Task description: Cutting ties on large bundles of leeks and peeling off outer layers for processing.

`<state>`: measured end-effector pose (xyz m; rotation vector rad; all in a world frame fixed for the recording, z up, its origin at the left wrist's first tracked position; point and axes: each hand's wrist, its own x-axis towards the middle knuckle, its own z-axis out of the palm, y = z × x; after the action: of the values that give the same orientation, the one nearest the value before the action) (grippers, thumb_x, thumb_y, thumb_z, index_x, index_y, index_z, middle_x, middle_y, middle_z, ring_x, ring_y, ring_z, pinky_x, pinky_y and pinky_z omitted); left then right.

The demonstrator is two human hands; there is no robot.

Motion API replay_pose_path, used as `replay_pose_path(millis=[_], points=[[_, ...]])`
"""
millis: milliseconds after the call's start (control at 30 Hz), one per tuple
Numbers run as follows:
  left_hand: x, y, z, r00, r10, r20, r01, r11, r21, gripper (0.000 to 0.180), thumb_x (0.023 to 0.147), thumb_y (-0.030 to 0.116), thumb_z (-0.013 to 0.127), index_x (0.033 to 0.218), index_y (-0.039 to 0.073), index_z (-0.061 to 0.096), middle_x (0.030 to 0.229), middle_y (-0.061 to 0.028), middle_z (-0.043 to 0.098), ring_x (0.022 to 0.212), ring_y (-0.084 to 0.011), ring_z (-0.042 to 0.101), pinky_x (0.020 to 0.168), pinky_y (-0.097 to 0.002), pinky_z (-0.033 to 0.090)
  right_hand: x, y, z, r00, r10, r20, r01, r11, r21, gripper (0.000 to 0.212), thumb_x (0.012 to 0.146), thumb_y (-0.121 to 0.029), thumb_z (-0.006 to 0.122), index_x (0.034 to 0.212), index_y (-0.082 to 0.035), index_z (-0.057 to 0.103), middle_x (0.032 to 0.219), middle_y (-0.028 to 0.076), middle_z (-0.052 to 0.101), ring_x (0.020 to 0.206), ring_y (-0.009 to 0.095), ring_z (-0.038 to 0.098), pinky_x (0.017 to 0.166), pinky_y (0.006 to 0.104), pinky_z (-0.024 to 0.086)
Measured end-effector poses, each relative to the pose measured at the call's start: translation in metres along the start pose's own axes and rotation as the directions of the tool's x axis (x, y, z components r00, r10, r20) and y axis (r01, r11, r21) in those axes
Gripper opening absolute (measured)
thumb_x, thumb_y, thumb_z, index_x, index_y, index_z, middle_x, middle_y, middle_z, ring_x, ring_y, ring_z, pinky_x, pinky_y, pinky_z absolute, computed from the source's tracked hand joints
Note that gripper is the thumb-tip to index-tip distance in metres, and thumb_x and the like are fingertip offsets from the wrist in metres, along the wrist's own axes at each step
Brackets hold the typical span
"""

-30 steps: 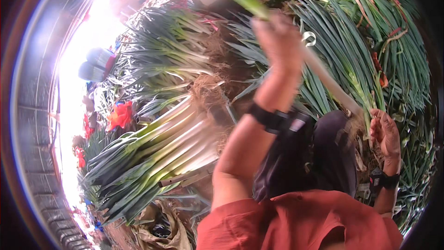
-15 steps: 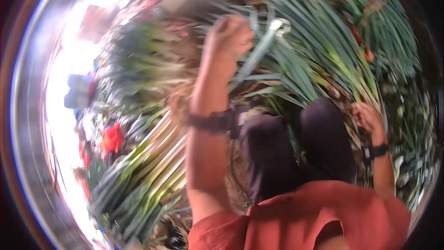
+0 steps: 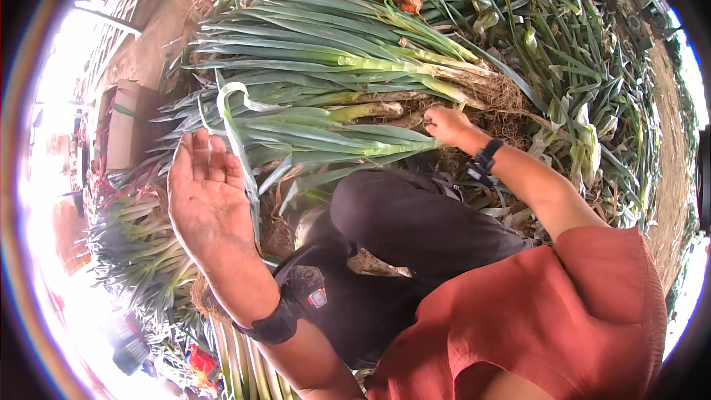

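My left hand (image 3: pixel 211 204) is raised on the left, palm up with its fingers stretched out, and nothing lies in it. Beside it a torn, bent leek leaf (image 3: pixel 235 130) runs down past the fingers; whether it touches the hand I cannot tell. My right hand (image 3: pixel 448 127) is closed at the root end of a leek (image 3: pixel 370 144) that lies across the front of the heap, its green leaves fanning to the left. Just beyond, more leeks (image 3: pixel 385 67) lie side by side, with brown, hairy roots (image 3: pixel 500 92) at their right ends.
Loose, wilted leaves (image 3: pixel 585 89) are heaped on the right, beside a strip of brown ground (image 3: pixel 670 155). A cardboard box (image 3: pixel 133 122) stands at the left. Bundled leeks (image 3: pixel 141 244) lie at lower left, near a red object (image 3: pixel 201 363). My bent knees (image 3: pixel 415 215) are close in front.
The view has swung to the right. My left hand has turned from loosely curled to palm up with stretched fingers. My right hand stays low by the leeks' root ends.
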<state>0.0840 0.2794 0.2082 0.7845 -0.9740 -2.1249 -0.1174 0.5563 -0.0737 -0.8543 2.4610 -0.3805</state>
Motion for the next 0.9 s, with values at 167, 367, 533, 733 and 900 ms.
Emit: replay_pose_path(millis=[167, 367, 533, 733, 900], points=[[-0.004, -0.021, 0.011, 0.995, -0.036, -0.088, 0.048, 0.989, 0.14, 0.026, 0.088, 0.02, 0.053, 0.108, 0.004, 0.053, 0.101, -0.0068, 0.058, 0.084, -0.0176, 0.056, 0.073, -0.0304, 0.045, -0.011, 0.033, 0.081, 0.988, 0.116, 0.098, -0.067, 0.912, -0.404, 0.033, 0.074, -0.022, 0.064, 0.102, -0.005, 0.06, 0.101, 0.015, 0.058, 0.094, 0.032, 0.056, 0.077, 0.0457, 0.046], [-0.002, -0.051, 0.013, 0.995, -0.078, 0.056, 0.076, 0.996, 0.036, 0.03, 0.088, 0.02, 0.053, 0.11, 0.001, 0.047, 0.098, -0.0139, 0.057, 0.082, -0.0237, 0.06, 0.065, -0.0322, 0.048, -0.026, 0.039, 0.043, 0.99, -0.085, 0.109, 0.084, 0.996, 0.014, 0.056, 0.073, -0.04, 0.065, 0.106, 0.003, 0.054, 0.105, 0.022, 0.057, 0.099, 0.035, 0.055, 0.081, 0.0434, 0.044], [0.0, -0.068, 0.045, 0.969, -0.173, 0.175, 0.112, 0.943, 0.314, 0.025, 0.086, 0.018, 0.053, 0.101, -0.001, 0.046, 0.088, -0.0109, 0.055, 0.07, -0.0168, 0.059, 0.06, -0.0271, 0.048, -0.058, 0.011, -0.03, 0.984, -0.117, 0.136, 0.119, 0.993, -0.005, 0.041, 0.072, -0.035, 0.067, 0.091, 0.0, 0.056, 0.084, 0.017, 0.06, 0.076, 0.03, 0.059, 0.067, 0.0397, 0.044], [-0.013, -0.086, 0.042, 0.942, -0.318, 0.104, -0.002, 0.305, 0.952, 0.035, 0.081, 0.024, 0.057, 0.087, -0.01, 0.053, 0.088, -0.0272, 0.059, 0.089, -0.0385, 0.059, 0.074, -0.0387, 0.047, -0.076, -0.022, -0.079, 0.972, -0.192, -0.138, 0.23, 0.902, 0.366, 0.029, 0.077, -0.023, 0.067, 0.079, 0.001, 0.052, 0.065, 0.013, 0.052, 0.056, 0.022, 0.048, 0.056, 0.0333, 0.041], [-0.009, -0.092, 0.045, 0.99, -0.059, 0.132, -0.079, 0.545, 0.835, 0.036, 0.079, 0.026, 0.063, 0.09, -0.008, 0.059, 0.08, -0.0188, 0.062, 0.075, -0.0274, 0.061, 0.068, -0.036, 0.048, -0.081, -0.087, -0.124, 0.894, -0.264, -0.362, 0.311, 0.947, 0.079, 0.027, 0.078, -0.021, 0.066, 0.078, 0.002, 0.051, 0.067, 0.019, 0.048, 0.056, 0.033, 0.043, 0.053, 0.0353, 0.039]])
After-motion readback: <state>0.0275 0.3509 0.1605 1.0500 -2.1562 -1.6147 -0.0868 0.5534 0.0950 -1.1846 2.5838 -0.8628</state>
